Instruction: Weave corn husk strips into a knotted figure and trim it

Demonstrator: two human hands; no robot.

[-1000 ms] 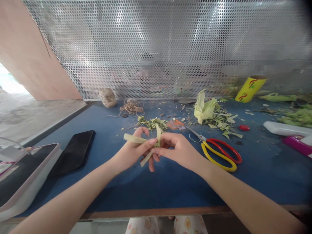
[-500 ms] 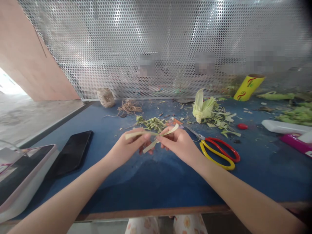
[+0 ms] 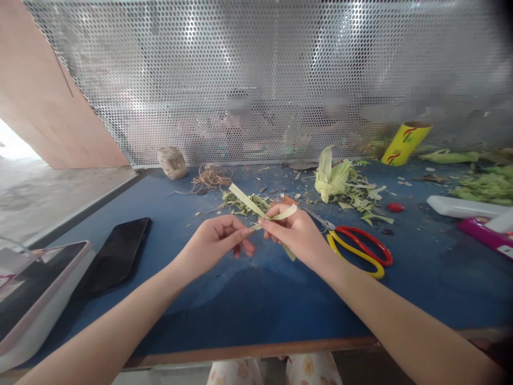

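Note:
Pale green strips (image 3: 248,200), which look like cut corn husk, cross between my two hands above the blue table. My right hand (image 3: 290,224) pinches them where they cross; ends stick out up to the left, to the right and below the fingers. Thumb and forefinger of my left hand (image 3: 224,238) are closed on a short strip end (image 3: 255,227), its other fingers curled loosely. Just right of my right hand lie scissors (image 3: 356,246) with one red and one yellow handle. Beyond the hands is a small heap of knotted green pieces (image 3: 244,204).
Behind stand a husk bundle with scraps (image 3: 332,182), a tangle of brown twine (image 3: 212,177), a twine roll (image 3: 172,162) and a yellow tube (image 3: 406,143). A black phone (image 3: 120,251) and a tray (image 3: 52,289) lie left; a white-and-purple tool (image 3: 468,208) lies right. Perforated metal sheet (image 3: 276,80) closes the back.
The long strip that lay across my left fingers now points up and left from my right hand. My left thumb and forefinger have shifted to a shorter end.

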